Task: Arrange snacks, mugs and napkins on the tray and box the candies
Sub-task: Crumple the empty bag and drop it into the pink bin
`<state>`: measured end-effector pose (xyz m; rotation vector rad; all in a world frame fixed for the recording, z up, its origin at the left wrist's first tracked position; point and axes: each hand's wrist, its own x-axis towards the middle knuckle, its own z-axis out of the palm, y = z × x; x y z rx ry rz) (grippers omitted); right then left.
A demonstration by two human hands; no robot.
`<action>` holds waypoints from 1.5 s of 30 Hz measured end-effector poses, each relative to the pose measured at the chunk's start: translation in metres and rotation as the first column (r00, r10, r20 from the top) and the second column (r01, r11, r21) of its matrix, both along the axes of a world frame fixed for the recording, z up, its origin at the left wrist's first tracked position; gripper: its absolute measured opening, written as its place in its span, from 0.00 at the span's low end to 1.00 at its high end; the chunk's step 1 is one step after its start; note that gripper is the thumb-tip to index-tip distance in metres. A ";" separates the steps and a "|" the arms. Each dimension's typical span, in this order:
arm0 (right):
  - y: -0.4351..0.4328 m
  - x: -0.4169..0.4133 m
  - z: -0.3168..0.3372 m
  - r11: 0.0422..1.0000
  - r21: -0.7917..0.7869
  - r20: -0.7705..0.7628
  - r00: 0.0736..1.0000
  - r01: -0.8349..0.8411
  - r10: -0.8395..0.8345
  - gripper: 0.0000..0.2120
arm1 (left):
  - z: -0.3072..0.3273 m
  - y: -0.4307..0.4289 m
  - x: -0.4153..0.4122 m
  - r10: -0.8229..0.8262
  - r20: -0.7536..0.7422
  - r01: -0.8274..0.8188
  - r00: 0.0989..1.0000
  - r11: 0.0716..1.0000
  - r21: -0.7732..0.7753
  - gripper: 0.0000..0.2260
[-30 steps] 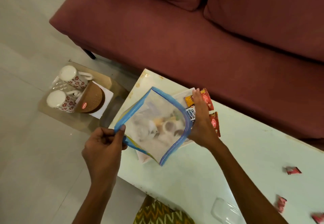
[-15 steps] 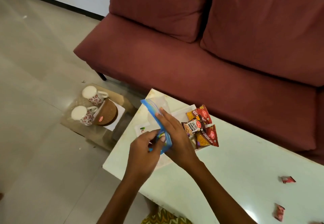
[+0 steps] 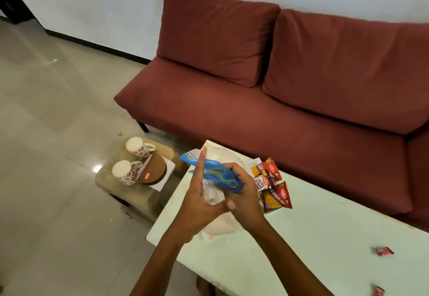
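Observation:
Both hands hold a clear zip bag [image 3: 216,177] with a blue seal over the left end of the pale table [image 3: 325,244]. My left hand [image 3: 199,200] presses the bag from the left with one finger raised. My right hand [image 3: 241,191] grips the bunched blue top. Several red and orange snack packets [image 3: 271,184] lie just right of my hands on a white sheet. Two red candies [image 3: 384,251] [image 3: 378,292] lie at the table's right. Two patterned white mugs [image 3: 138,148] [image 3: 125,172] stand on a low stool beside the table.
A brown round container [image 3: 154,171] sits on white napkins [image 3: 162,185] next to the mugs on the low stool [image 3: 111,186]. A maroon sofa [image 3: 278,101] runs behind the table. Tiled floor [image 3: 51,133] spreads to the left.
The open, flat bag has been folded and bunched between my hands. My view has tilted up, so the sofa back and the wall now show.

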<state>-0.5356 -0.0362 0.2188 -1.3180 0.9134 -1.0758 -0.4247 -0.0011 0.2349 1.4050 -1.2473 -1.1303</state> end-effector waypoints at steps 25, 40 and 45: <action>0.012 0.022 0.066 0.940 -0.337 -0.295 0.954 -0.058 -0.047 0.44 | 0.062 -0.011 0.033 0.140 -0.290 -0.133 0.947 0.990 0.044 0.34; 0.040 0.020 0.058 0.857 -0.483 -0.406 0.822 0.177 -0.399 0.12 | 0.058 0.004 0.014 0.059 -0.502 0.123 0.863 0.939 0.322 0.19; 0.061 0.001 0.057 0.870 -0.488 -0.525 0.773 0.069 -0.356 0.24 | 0.066 0.010 -0.016 0.146 -0.522 -0.005 0.840 0.965 0.262 0.16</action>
